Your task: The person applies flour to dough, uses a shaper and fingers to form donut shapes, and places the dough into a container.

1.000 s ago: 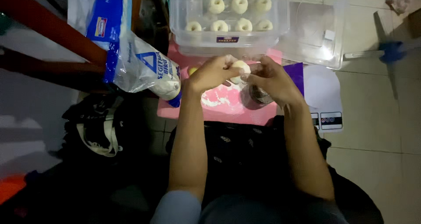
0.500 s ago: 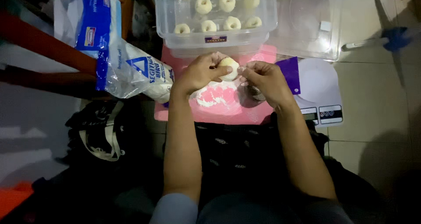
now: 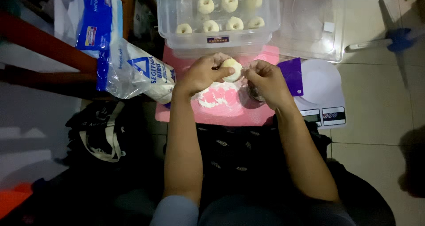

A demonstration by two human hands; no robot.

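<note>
My left hand (image 3: 204, 72) cradles a pale round dough ball (image 3: 233, 69) above a pink mat (image 3: 261, 113) on the floor. My right hand (image 3: 265, 79) is curled just right of the ball, fingertips pinched near its edge; a small dark bowl lies partly hidden beneath it. A patch of white flour (image 3: 217, 96) dusts the mat under both hands. Beyond the mat stands a clear plastic box (image 3: 219, 36) holding several ring-shaped dough pieces (image 3: 206, 5).
A clear bag of flour with blue print (image 3: 135, 73) lies left of the mat. A purple scraper (image 3: 293, 77) and a white kitchen scale (image 3: 321, 91) sit to the right. The box's clear lid (image 3: 312, 24) lies behind them. A dark bag (image 3: 99, 131) rests at lower left.
The view has shifted slightly. Both hands stay at the dough ball over the mat, the ball turning a little in my left hand.
</note>
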